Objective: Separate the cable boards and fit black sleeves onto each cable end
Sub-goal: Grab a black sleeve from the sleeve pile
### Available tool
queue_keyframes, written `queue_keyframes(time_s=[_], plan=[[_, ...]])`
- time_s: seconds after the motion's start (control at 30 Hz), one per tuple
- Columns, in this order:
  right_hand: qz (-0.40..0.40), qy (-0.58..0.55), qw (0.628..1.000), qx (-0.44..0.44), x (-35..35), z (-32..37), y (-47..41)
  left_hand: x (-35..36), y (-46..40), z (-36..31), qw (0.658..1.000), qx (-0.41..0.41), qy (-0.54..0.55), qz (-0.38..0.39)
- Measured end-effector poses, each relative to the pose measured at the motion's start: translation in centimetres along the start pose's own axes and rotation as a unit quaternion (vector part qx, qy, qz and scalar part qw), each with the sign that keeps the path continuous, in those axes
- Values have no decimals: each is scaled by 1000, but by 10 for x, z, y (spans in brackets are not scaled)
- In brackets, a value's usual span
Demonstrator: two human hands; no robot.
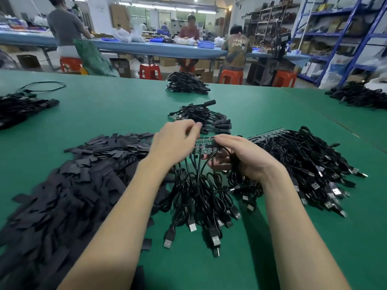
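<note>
A green table [272, 258] fills the near part of a workshop, with blue-topped benches, orange stools and metal shelving behind it. Both bare forearms reach forward from the near edge and meet over a strip of joined cable boards [204, 145], which is held up above the table and serves here as the landmark. The right hand [243, 155] is curled round the strip's right end, thumb on top and fingers underneath, gripping it together with a few of the cables. The left hand [176, 141] is raised at the strip's left end, its fingers bent and pinched together at the top far corner; the blur there hides exactly what they pinch, though it looks like a cable end. Below the boards, toward the near edge, their black cables [201, 197] hang down and spread on the table, ending in USB plugs. Left of the boards lies a broad heap of flat black sleeves [69, 189], running down to the near left corner. Just right of the boards sits a large pile of cables still on board strips [303, 158]. Just beyond the boards is a small bundle of cables with sleeved ends [205, 120], and farther still another black bundle [186, 83] near the table's far edge. Blue bins [206, 44] sit on the distant bench; their contents cannot be made out.
</note>
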State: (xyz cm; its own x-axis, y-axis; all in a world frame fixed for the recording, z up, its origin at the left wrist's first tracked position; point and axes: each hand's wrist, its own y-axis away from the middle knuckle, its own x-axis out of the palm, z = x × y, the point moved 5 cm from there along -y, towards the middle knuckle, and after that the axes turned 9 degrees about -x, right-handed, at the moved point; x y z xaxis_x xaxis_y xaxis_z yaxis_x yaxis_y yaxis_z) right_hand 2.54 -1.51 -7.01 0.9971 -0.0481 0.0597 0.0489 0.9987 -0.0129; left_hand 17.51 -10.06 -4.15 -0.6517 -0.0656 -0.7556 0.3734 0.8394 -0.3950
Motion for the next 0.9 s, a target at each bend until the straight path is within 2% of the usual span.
queue_keyframes(time_s=[0.07, 0.23, 0.37, 0.47, 0.6, 0.9], plan=[[3, -15, 1000, 1, 2, 1, 0, 5, 4, -14, 999, 15, -27, -13], [-5, 17, 1000, 3, -3, 4, 2, 14, 10, -24, 998, -22, -3, -59], [-39, -30, 999, -3, -4, 0, 0, 14, 14, -20, 994, -34, 1, -101], [-40, -8, 999, -13, -6, -2, 0, 15, 14, -20, 995, -25, 7, -99], [-34, 4, 999, -13, -6, -5, 1, 20, 11, -23, 991, -7, 115, -62], [-32, -138, 990, 26, 9, -22, -3, 19, 14, -25, 975, 18, 213, -67]])
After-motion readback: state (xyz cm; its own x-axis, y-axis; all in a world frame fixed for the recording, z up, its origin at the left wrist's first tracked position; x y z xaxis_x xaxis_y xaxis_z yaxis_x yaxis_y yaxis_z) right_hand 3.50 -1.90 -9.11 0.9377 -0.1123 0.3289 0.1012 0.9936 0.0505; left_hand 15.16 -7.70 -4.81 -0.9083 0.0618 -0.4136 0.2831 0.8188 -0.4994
